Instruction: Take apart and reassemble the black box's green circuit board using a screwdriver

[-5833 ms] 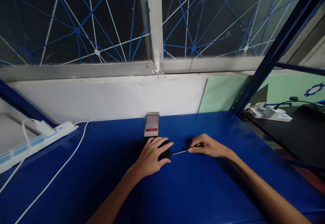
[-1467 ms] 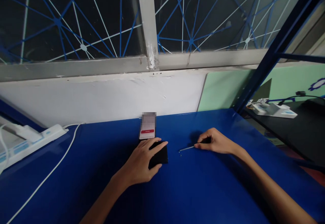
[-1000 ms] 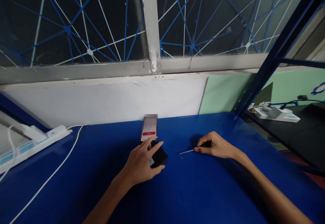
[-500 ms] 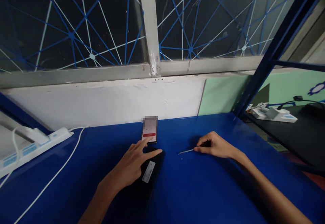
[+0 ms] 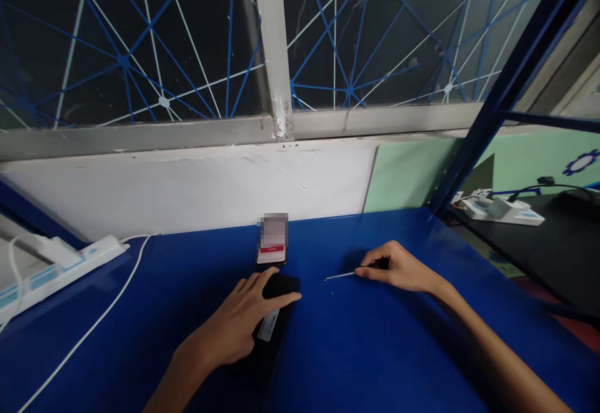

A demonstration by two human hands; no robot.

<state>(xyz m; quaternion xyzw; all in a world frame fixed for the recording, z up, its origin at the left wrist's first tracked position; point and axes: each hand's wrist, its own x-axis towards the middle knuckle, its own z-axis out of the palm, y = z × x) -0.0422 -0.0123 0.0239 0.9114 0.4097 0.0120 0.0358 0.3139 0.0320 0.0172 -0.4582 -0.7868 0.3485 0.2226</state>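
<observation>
Black device x1 [image 5: 269, 352]; L fingers [image 5: 281, 301] apart atop; R fingers [image 5: 375, 255] pinching prob. screwdriver [image 5: 341, 275] x1.

Glossy tabletop [image 5: 375, 350], matt black device [image 5: 263, 353], metal shaft [image 5: 340, 275]

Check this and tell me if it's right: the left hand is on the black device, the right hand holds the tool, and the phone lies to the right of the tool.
One thing is wrong: the phone lies to the left of the tool, as the head view shows. The left hand is on the black device, and the right hand holds the tool.
</observation>
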